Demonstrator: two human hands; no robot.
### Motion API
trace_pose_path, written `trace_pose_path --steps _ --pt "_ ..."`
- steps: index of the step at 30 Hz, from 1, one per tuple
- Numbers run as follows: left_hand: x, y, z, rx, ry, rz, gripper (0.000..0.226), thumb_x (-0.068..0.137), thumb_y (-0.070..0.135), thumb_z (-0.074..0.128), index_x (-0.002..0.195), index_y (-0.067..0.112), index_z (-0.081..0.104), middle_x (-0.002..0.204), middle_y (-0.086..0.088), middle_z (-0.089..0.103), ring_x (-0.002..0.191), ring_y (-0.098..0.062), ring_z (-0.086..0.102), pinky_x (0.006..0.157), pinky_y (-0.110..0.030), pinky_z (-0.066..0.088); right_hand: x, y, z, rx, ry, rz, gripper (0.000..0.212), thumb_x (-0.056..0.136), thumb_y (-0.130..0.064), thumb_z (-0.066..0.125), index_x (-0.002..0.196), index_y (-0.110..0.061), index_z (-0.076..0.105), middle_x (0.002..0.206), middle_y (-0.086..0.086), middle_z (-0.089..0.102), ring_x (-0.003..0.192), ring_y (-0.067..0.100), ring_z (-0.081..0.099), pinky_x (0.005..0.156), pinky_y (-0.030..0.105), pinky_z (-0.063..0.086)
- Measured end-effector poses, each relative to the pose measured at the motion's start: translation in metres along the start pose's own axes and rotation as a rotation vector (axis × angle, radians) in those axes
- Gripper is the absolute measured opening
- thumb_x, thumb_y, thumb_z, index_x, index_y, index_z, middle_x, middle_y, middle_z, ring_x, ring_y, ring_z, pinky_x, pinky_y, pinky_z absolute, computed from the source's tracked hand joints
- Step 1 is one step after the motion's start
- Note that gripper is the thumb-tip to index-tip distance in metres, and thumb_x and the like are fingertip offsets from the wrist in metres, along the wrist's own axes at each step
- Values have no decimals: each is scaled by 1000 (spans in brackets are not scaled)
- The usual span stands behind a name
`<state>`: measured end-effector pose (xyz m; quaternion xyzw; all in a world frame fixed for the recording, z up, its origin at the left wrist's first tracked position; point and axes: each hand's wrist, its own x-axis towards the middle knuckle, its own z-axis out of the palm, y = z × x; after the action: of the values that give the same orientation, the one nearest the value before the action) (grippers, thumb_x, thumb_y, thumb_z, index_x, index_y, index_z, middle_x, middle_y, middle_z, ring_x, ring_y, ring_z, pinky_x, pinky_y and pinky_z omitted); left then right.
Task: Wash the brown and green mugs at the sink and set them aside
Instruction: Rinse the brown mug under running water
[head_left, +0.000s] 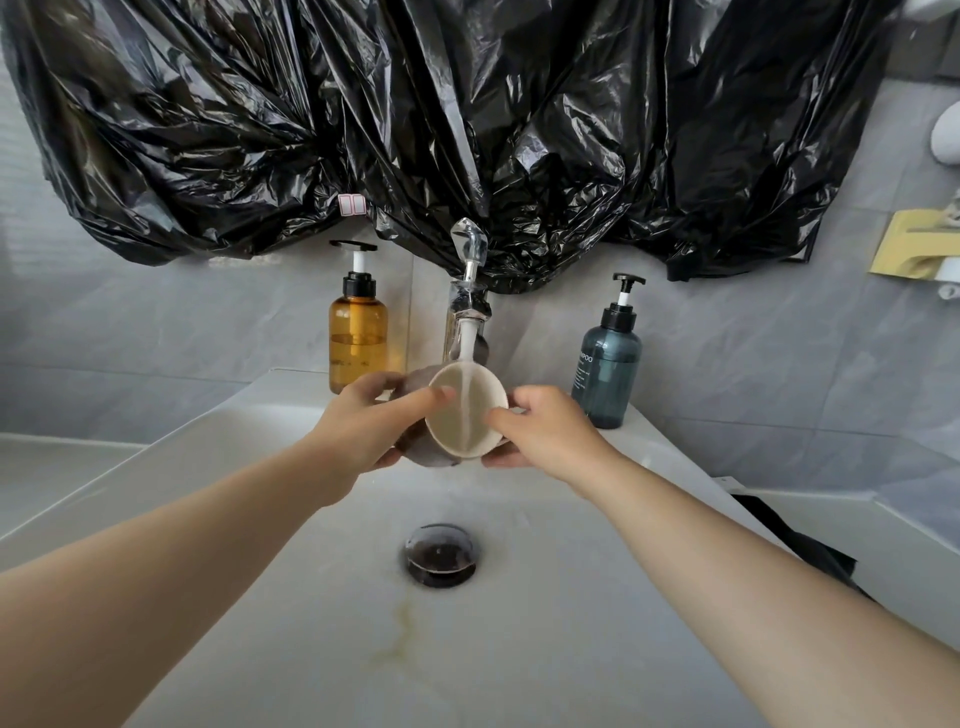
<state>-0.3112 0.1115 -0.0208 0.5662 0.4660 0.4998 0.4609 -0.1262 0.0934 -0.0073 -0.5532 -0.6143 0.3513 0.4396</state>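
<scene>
The brown mug (452, 421), cream inside and brown outside, is held tilted toward me over the white sink (322, 597), right under the faucet (467, 306). Water runs from the spout into its mouth. My left hand (363, 421) grips the mug's brown side, with the thumb lying along the rim. My right hand (540, 426) holds the opposite edge, thumb on the rim and fingers under the mug. The green mug is not in view.
An amber pump bottle (358, 332) stands left of the faucet and a teal pump bottle (607, 364) to its right, both on the sink's back ledge. The drain (440, 555) lies below the mug. Black plastic sheeting (467, 119) hangs on the wall above.
</scene>
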Motion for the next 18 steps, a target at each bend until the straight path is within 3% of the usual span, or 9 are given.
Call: trace_pose_path --steps 2,5,7,10,13,14,16,18 --pt "-1 1 2 58 5 27 69 64 55 85 121 26 61 107 -2 66 86 -13 62 66 -23 47 -1 0 0 -82 21 -45 12 90 -6 55 95 -7 66 101 16 69 76 27 74 71 37 62" --pt "-2 3 2 99 4 25 98 43 69 85 125 26 56 114 3 63 100 -13 62 69 -24 46 0 4 3 -9 5 -6 22 89 1 51 105 2 67 108 20 68 84 31 73 68 36 62" --pt "-2 4 0 69 -42 -47 107 36 67 84 129 23 53 117 0 63 105 -18 64 75 -28 51 1 4 4 112 8 43 24 90 5 50 108 5 65 109 24 67 88 34 72 66 33 62" --pt "-3 5 0 -19 -117 -111 98 43 55 87 127 14 56 100 -5 62 92 -23 68 77 -38 60 0 3 4 305 -38 120 24 93 5 47 112 9 60 108 27 68 88 35 73 71 33 62" --pt "-3 6 0 -57 -62 -97 103 43 57 88 129 13 53 101 -9 59 86 -25 68 73 -39 62 -3 -1 1 304 -54 133 21 95 -6 52 112 6 59 109 25 68 90 32 73 73 32 61" --pt "-3 6 0 -46 -38 -94 99 48 58 87 129 15 52 103 -8 60 87 -25 68 72 -39 62 -3 -2 -1 227 -3 100 25 93 -12 59 112 5 59 109 24 68 88 30 73 75 33 61" --pt "-4 6 1 -15 5 -89 78 65 58 82 127 19 54 105 -6 60 90 -24 68 71 -37 61 0 -1 -5 -15 137 17 57 84 -26 72 128 1 49 113 15 66 80 24 74 79 39 61" --pt "-4 6 1 0 24 -77 64 75 58 73 124 20 56 101 -3 60 87 -22 66 69 -35 59 -1 -3 -8 -194 196 -56 83 79 -34 76 146 -16 32 119 -1 54 79 24 73 79 42 60"
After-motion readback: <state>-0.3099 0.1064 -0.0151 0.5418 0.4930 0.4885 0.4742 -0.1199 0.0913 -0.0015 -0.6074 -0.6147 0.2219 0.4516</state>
